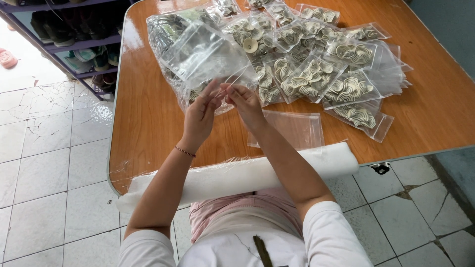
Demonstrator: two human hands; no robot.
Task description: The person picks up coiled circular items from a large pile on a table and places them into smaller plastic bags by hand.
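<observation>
**2 hands pinch a clear bag over a table of packed pieces**

On the far left, a shelf (74,44) of shoes stands on the tiled floor (44,163) beside the wooden table (148,123). Along the table's near edge lies a long white roll (237,175) wrapped in clear film, just in front of the person's lap.

The left hand (200,116) is raised above the table, its fingers drawn close together in a narrow pinch on the lower edge of a clear plastic bag (208,54). A thin red bracelet (185,151) sits at that wrist. The right hand (246,103) meets it, fingertips nearly touching the left's, also pinched narrowly on the same bag edge. The bag hangs between both hands and the pile behind it.

Just right of the right forearm, 1 empty flat bag (294,129) lies on the table. Further right and toward the back, many filled bags (316,69) of cream, arch-shaped pieces lie heaped and overlapping.
</observation>
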